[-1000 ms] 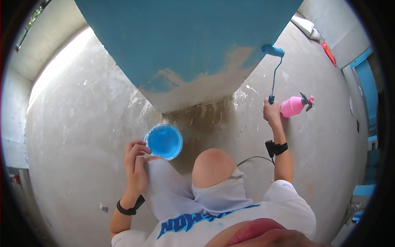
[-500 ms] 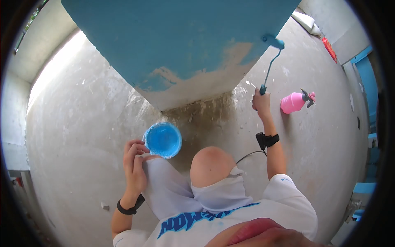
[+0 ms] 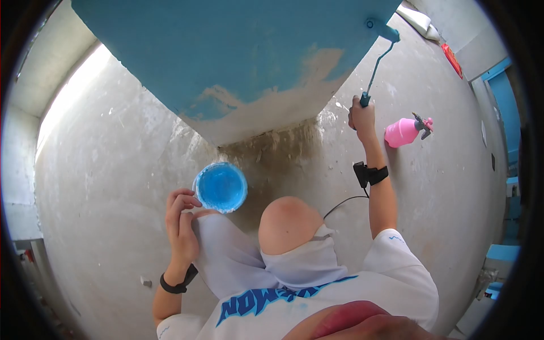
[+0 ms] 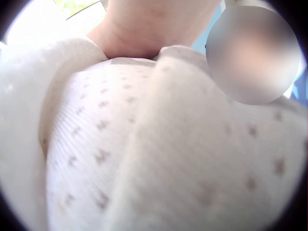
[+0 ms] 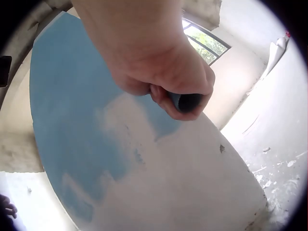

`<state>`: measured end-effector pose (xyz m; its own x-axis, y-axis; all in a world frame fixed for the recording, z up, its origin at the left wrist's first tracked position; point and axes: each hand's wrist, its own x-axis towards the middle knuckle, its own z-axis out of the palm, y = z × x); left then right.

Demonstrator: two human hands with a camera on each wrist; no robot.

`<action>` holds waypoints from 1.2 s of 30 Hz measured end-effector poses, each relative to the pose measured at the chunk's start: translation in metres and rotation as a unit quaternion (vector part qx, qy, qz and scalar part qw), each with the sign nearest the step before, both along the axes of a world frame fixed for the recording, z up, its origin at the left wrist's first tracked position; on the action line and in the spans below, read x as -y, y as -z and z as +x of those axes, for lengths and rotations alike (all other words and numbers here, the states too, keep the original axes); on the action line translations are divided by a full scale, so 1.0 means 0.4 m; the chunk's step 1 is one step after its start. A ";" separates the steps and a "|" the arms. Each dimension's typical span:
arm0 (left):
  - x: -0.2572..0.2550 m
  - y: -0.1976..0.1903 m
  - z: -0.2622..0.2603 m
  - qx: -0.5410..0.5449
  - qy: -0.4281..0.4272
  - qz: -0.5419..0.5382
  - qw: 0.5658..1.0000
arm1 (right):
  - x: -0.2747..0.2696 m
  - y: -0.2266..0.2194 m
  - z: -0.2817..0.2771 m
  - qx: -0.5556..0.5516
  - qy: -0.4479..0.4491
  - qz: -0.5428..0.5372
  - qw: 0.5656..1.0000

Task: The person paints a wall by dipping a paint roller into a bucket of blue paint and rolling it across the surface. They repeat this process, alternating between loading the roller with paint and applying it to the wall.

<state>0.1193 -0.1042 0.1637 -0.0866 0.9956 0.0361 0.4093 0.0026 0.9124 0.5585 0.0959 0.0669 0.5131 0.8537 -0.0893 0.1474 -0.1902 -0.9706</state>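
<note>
My right hand [image 3: 363,116] grips the handle of a paint roller [image 3: 384,30], whose blue sleeve lies at the right edge of the wall block [image 3: 243,51]. The block is blue above, with a bare pale strip along its bottom. In the right wrist view the handle end [image 5: 189,102] pokes out of the curled fingers. My left hand [image 3: 182,222] lies by the left knee with loosely bent fingers, their tips close to the rim of a small bucket [image 3: 221,187] of blue paint. White spotted cloth [image 4: 125,144] fills most of the left wrist view.
A pink spray bottle [image 3: 401,133] stands on the grey floor [image 3: 107,187], right of my right forearm. Farther back by the wall lie a white bag [image 3: 419,21] and a red packet [image 3: 451,60]. My bare right knee [image 3: 290,224] rises at centre.
My right hand has moved up and slightly left, away from the pink bottle, and the roller has risen along the block's right edge. The left hand has stayed nearly still.
</note>
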 end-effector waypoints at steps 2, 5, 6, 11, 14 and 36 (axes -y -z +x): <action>0.003 0.004 -0.002 0.007 -0.004 -0.005 1.000 | 0.003 0.148 0.004 0.090 0.003 -0.007 0.996; 0.008 0.002 0.002 0.014 -0.002 -0.004 1.000 | 0.069 0.335 -0.005 0.148 -0.007 -0.096 0.984; 0.011 -0.002 0.004 0.012 0.004 0.000 1.000 | 0.097 0.355 -0.010 0.150 -0.008 -0.100 0.984; 0.024 -0.027 0.015 0.023 0.013 -0.008 1.000 | 0.190 0.410 -0.007 0.110 -0.059 -0.221 0.967; 0.040 -0.024 0.005 0.032 0.009 -0.002 0.999 | 0.224 0.406 0.000 0.088 -0.082 -0.275 0.954; 0.126 -0.036 -0.027 -0.015 -0.030 0.086 0.996 | 0.412 0.058 -0.212 0.183 -0.418 -0.323 0.829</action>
<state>0.1084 -0.1545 0.1781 -0.1417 0.9677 0.2086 0.4402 -0.1271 0.8888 0.4736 -0.0688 0.0437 -0.1398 0.7593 -0.6355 0.7517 -0.3364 -0.5673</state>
